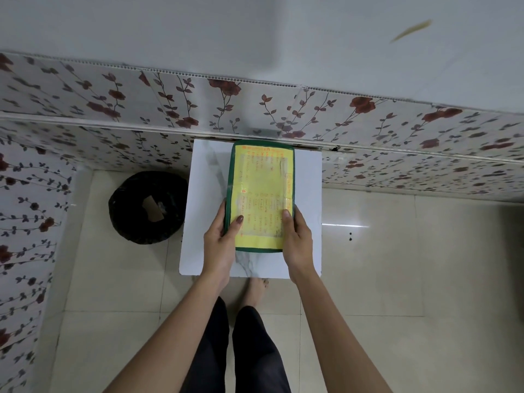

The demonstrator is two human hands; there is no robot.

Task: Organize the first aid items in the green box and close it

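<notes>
The green box (pixel 261 194) lies on a small white table (pixel 204 194), its lid down. A yellow sheet with orange writing covers the lid's top. My left hand (pixel 219 239) grips the box's near left side, thumb resting on the yellow sheet. My right hand (pixel 296 238) grips the near right side, thumb also on the lid. No first aid items show; the box's inside is hidden.
A black-lined bin (pixel 147 207) with a scrap of cardboard stands on the tiled floor left of the table. A floral-patterned wall (pixel 255 109) runs right behind the table. My legs and a bare foot (pixel 255 290) are below the table's near edge.
</notes>
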